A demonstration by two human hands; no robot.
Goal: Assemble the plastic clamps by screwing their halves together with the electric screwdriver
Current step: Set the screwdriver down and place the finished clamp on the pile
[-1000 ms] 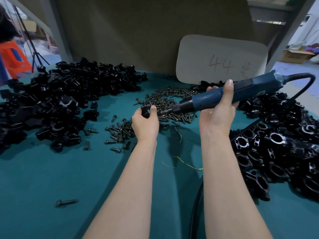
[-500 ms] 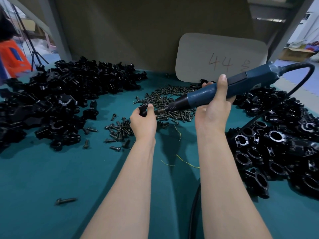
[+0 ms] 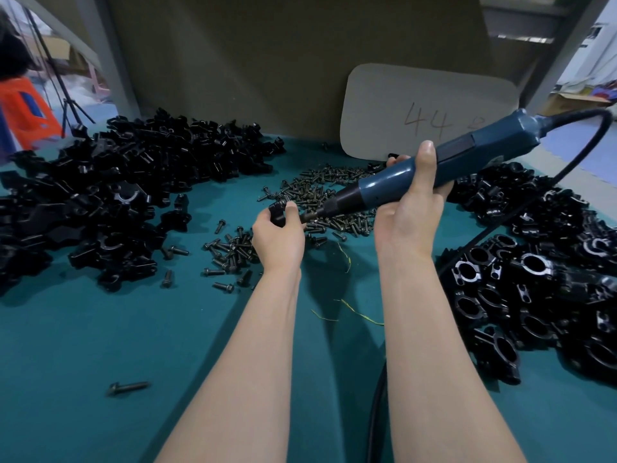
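My left hand (image 3: 278,237) grips a small black plastic clamp (image 3: 277,212) above the teal table. My right hand (image 3: 409,208) holds the blue electric screwdriver (image 3: 444,165), which slants down to the left. Its bit meets the right side of the clamp at my left thumb. Most of the clamp is hidden behind my fingers. A heap of loose dark screws (image 3: 320,192) lies just behind my hands, and a smaller scatter of screws (image 3: 230,252) sits left of my left wrist.
A big pile of black clamp halves (image 3: 100,198) covers the left of the teal table (image 3: 100,345). Assembled clamps (image 3: 534,279) are heaped at the right. The screwdriver's black cable (image 3: 377,406) runs down between my arms. A grey card marked "44" (image 3: 424,111) leans at the back. One screw (image 3: 128,387) lies near left.
Both hands have drifted slightly up and left together, still with the clamp and the screwdriver. The bit stays at the clamp.
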